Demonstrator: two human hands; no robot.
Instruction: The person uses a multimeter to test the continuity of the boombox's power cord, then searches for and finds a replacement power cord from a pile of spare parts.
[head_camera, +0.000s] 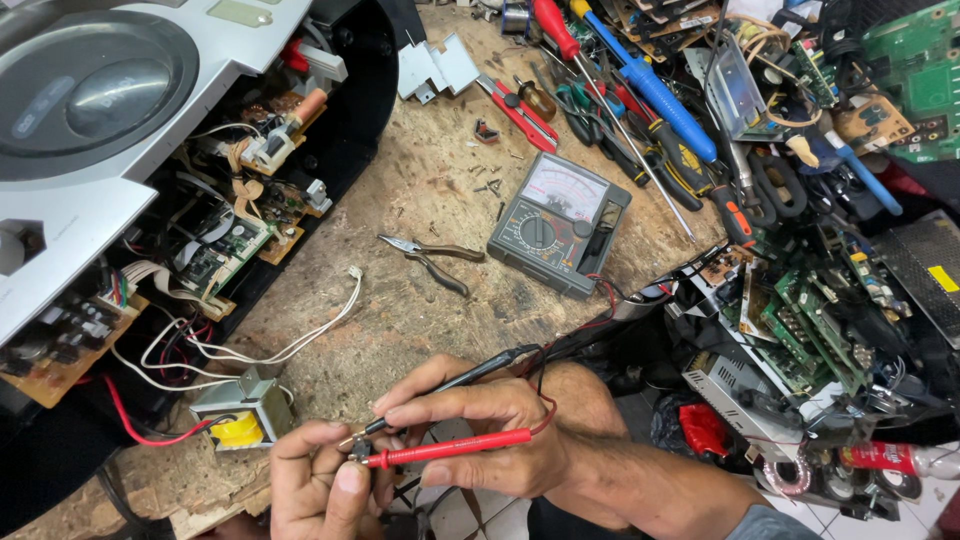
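My right hand (490, 425) grips two meter probes at once, a red probe (450, 449) and a black probe (455, 380), with their tips pointing left. Both tips meet a small dark component (357, 447) pinched between the thumb and fingers of my left hand (315, 490), low in the view. Red and black leads (585, 325) run from the probes up to a grey analog multimeter (560, 222) lying on the wooden bench. A small transformer (243, 412) with yellow tape sits just left of my left hand.
An opened silver and black stereo (120, 130) with exposed circuit boards (230, 235) fills the left. Needle-nose pliers (432, 257) lie mid-bench beside a white wire (300, 340). Screwdrivers (650, 90), cutters and stacked green boards (810, 320) crowd the right.
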